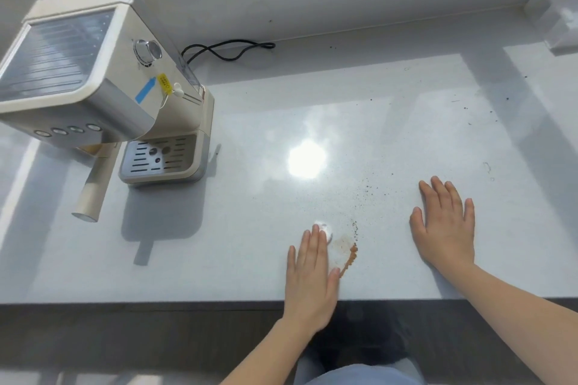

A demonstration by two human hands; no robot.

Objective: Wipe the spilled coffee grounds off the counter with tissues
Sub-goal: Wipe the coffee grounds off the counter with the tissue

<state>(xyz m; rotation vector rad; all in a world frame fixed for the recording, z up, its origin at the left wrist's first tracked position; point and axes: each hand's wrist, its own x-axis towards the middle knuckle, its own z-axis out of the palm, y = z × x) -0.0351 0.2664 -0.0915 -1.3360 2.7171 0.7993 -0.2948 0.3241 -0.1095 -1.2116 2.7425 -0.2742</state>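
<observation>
My left hand [312, 272] lies flat with straight fingers on a white tissue [331, 244] near the counter's front edge. Most of the tissue is hidden under the hand; a stained part shows to the right of the fingers. A brown ridge of coffee grounds [351, 258] curves along the tissue's right side, and dark specks [366, 191] trail away toward the upper right. My right hand [445, 225] rests flat on the white counter [250, 228], fingers spread, to the right of the spill and apart from it.
A cream espresso machine [103, 87] with its portafilter handle [93, 187] stands at the left, its black cord [228, 50] lying by the back wall. A clear tissue box [556, 22] sits at the far right corner. More dark specks [488, 109] dot the right side.
</observation>
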